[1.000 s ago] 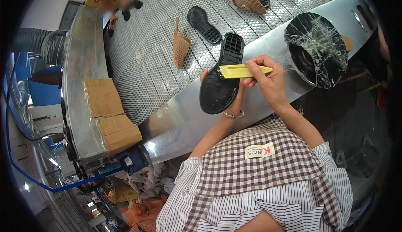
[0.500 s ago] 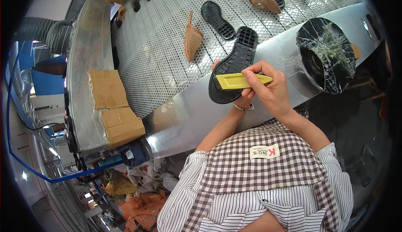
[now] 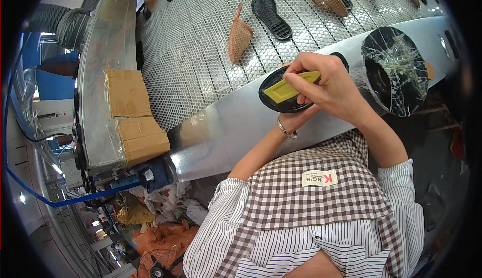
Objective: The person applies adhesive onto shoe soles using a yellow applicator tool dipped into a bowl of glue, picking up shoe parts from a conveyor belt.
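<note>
Cardboard pads (image 3: 131,115) lie far left of the black sole (image 3: 284,97), on the metal frame of the mesh conveyor (image 3: 201,47). Left hand (image 3: 296,120) grips that sole from beneath, over the conveyor's steel edge. Right hand (image 3: 326,84) is closed round a yellow tool (image 3: 288,88) pressed on it. Right of the sole stands a glue-strung black pot (image 3: 394,72). My guess: a slipping tool could smear or drop the sole.
</note>
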